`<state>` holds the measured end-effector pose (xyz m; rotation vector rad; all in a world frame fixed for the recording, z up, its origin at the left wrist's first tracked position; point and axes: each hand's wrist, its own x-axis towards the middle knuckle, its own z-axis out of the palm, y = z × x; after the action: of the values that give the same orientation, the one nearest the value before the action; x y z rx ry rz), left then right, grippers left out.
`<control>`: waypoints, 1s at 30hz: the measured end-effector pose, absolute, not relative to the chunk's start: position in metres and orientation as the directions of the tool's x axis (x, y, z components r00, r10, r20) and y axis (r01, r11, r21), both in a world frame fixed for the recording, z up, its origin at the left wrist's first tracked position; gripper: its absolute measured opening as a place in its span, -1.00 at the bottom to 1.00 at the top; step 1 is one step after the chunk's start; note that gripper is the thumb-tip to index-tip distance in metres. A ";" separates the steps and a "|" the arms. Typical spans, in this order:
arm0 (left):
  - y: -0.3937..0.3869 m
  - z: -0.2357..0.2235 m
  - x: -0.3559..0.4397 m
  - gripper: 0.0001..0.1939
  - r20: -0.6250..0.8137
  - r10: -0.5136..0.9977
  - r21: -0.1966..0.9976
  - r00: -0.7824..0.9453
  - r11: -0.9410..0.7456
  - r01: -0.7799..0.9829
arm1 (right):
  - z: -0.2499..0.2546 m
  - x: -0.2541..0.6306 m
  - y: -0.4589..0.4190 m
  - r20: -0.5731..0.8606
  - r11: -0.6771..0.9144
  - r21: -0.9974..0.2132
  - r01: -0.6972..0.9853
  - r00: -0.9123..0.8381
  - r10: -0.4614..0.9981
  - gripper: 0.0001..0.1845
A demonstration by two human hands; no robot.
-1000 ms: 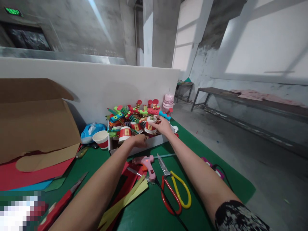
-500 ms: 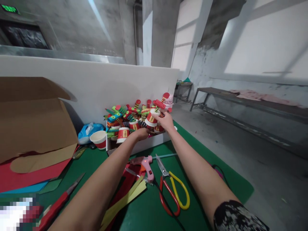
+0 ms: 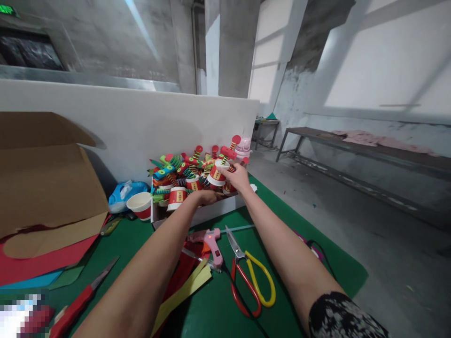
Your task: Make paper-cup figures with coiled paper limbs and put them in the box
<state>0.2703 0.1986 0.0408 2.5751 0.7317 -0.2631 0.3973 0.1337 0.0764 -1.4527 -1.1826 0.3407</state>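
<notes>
A white box (image 3: 211, 212) holds several red paper-cup crafts with coiled paper springs and coloured paper rolls. My right hand (image 3: 238, 177) is closed on a red paper cup (image 3: 216, 173) with a white base, tipped upside down at the right of the pile. A spring, a red roll and a red disc (image 3: 236, 139) rise from that cup. My left hand (image 3: 207, 196) reaches over the box's front wall, low among the cups; its fingertips are hidden there. Another upside-down paper cup (image 3: 176, 199) stands left of it in the box.
On the green table (image 3: 278, 324) lie a pink glue gun (image 3: 212, 244), scissors (image 3: 243, 267), yellow paper strips (image 3: 186, 293) and a red-handled knife (image 3: 82, 298). A loose paper cup (image 3: 140, 206), a blue packet (image 3: 127, 193) and a cardboard box (image 3: 52, 183) are at left. A white panel (image 3: 141, 122) stands behind.
The whole view has shifted slightly, so things appear a little further left. My right hand keeps its hold on the cup, and my left hand stays low at the box's front.
</notes>
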 end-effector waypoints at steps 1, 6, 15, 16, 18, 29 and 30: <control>0.197 0.042 0.270 -0.42 -0.304 0.447 0.377 0.841 -0.755 0.537 | 0.076 0.398 0.134 0.407 0.189 -0.870 0.455 0.448 0.796 -0.57; 0.188 0.056 0.257 -0.35 -0.249 0.475 0.502 0.844 -0.682 0.532 | 0.077 0.404 0.139 0.456 0.261 -0.863 0.432 0.446 0.770 -0.53; 0.181 0.097 0.195 -0.53 -0.151 0.499 0.582 0.853 -0.653 0.485 | 0.080 0.401 0.136 0.464 0.290 -0.862 0.415 0.419 0.780 -0.53; 0.181 0.101 0.191 -0.54 -0.184 0.494 0.525 0.850 -0.681 0.510 | 0.079 0.400 0.134 0.457 0.281 -0.863 0.420 0.411 0.789 -0.55; 0.181 0.104 0.186 -0.54 -0.269 0.485 0.396 0.832 -0.732 0.555 | 0.078 0.398 0.132 0.446 0.262 -0.860 0.438 0.393 0.805 -0.59; 0.168 0.081 0.195 -0.30 -0.332 0.505 0.216 0.797 -0.782 0.585 | 0.060 0.392 0.126 0.333 0.052 -0.744 0.666 0.303 0.893 -0.63; 0.167 0.080 0.196 -0.31 -0.325 0.503 0.211 0.801 -0.787 0.580 | 0.059 0.391 0.127 0.335 0.051 -0.735 0.676 0.297 0.894 -0.65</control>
<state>0.1958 0.1674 0.0796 2.6881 0.8297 -0.3632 0.3914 0.1269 0.0585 -1.6864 -1.4420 0.3108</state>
